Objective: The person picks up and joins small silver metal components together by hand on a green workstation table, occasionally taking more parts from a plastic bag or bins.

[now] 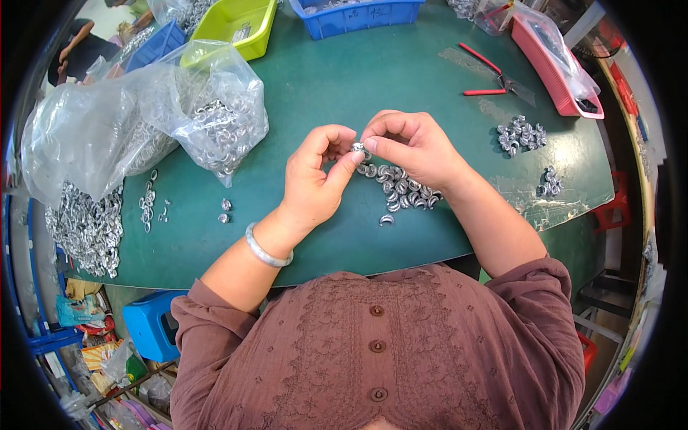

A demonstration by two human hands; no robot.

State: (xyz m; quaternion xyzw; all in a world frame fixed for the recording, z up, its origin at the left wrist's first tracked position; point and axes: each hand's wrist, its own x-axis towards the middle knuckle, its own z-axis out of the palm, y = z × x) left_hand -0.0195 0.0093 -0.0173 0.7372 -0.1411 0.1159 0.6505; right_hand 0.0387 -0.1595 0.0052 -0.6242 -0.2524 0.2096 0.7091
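Well, in the head view our left hand (315,168) pinches a small metal piece (357,147) above the green surface (344,79), while our right hand (423,147) curls in beside it, whether gripping we cannot tell. Should that pinch slip, we might lose it among the nearby curved pieces (405,189).

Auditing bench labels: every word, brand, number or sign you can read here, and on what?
Blue bin, top edge: dark marks that look handwritten on its front wall; not transcribed here.
Orange-and-white packet, lower left: any print too small and blurred to read.
Small metal piece at the fingertips of the left hand and right hand: no lettering legible.
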